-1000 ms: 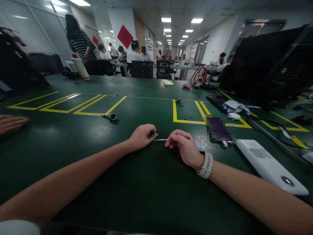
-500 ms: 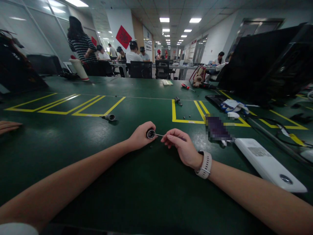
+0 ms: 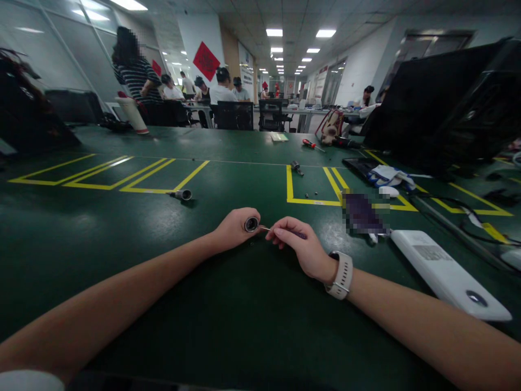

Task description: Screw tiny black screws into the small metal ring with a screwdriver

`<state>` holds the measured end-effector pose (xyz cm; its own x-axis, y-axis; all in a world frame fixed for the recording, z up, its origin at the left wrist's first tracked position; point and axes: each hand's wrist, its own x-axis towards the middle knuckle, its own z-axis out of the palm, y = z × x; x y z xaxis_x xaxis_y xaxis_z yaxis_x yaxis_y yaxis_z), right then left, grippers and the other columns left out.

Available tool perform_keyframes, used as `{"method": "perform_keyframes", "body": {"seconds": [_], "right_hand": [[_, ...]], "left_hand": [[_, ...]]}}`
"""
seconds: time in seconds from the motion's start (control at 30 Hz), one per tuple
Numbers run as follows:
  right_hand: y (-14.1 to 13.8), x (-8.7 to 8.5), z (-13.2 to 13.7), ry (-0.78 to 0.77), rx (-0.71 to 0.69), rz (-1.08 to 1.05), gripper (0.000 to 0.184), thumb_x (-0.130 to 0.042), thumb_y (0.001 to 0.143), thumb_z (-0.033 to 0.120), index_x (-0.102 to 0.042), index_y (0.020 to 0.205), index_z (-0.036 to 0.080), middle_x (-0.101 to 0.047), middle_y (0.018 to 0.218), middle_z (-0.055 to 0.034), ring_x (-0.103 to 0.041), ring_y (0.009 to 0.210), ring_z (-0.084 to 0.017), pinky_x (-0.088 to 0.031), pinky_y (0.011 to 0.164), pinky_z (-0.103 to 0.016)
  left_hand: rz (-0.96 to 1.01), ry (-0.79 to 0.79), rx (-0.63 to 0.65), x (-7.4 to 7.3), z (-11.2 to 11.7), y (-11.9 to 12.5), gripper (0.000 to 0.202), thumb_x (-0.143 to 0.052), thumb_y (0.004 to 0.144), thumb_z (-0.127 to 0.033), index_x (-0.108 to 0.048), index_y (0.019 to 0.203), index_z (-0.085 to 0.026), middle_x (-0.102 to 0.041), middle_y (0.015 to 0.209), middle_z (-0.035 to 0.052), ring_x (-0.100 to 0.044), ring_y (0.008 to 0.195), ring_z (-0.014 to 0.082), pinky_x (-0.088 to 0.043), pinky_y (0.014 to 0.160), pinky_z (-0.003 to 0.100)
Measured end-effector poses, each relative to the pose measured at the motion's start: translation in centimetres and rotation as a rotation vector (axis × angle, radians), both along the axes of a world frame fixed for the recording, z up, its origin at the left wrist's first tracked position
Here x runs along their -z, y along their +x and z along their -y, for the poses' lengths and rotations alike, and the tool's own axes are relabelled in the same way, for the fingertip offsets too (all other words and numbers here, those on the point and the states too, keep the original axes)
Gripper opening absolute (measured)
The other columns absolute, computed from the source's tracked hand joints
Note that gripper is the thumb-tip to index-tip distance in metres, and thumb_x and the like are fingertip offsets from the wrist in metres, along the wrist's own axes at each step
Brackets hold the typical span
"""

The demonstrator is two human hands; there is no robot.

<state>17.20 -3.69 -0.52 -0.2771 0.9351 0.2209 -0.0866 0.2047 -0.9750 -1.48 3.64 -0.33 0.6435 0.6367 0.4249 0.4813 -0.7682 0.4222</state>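
My left hand is wrapped round a dark metal cylinder whose round, hollow end faces me. My right hand pinches a slim tool with a thin metal shaft and a dark handle. The shaft points left, and its tip meets the left fingers just right of the cylinder's rim; whether it touches the cylinder, I cannot tell. Below the left hand a tiny ring-like piece lies on the green table.
Similar metal parts lie at left and by the right taped square, where small bits sit. A red screwdriver is farther back. To the right are a phone, a white power bank, cables and a large black monitor.
The tool's tip has shifted from the cylinder's opening to just outside its rim, lower right. The cylinder's mouth has turned slightly. Another person's hand at the left edge is gone from view.
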Motion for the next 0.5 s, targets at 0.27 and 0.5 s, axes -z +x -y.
{"method": "perform_keyframes", "body": {"seconds": [0.27,0.5], "right_hand": [[-0.12,-0.13,0.00,-0.145,-0.114,-0.181,0.011,-0.053,0.083,0.025,-0.062,0.085,0.018,-0.065,0.087,-0.0029,-0.055,0.072,-0.012,-0.041,0.062,-0.026],[-0.44,-0.16,0.06,-0.139,-0.179,-0.201,0.010,-0.056,0.083,0.025,-0.061,0.090,0.020,-0.064,0.099,-0.0035,-0.056,0.075,-0.012,-0.042,0.062,-0.025]], "left_hand": [[0.126,0.157,-0.022,0.12,0.26,-0.25,0.023,-0.059,0.079,-0.026,-0.045,0.063,-0.016,-0.044,0.060,-0.0041,-0.042,0.054,0.0083,-0.032,0.051,0.021],[0.231,0.064,-0.057,0.04,0.38,-0.23,0.024,-0.062,0.076,-0.025,-0.045,0.062,-0.016,-0.044,0.058,-0.0049,-0.042,0.053,0.0078,-0.034,0.050,0.021]]}}
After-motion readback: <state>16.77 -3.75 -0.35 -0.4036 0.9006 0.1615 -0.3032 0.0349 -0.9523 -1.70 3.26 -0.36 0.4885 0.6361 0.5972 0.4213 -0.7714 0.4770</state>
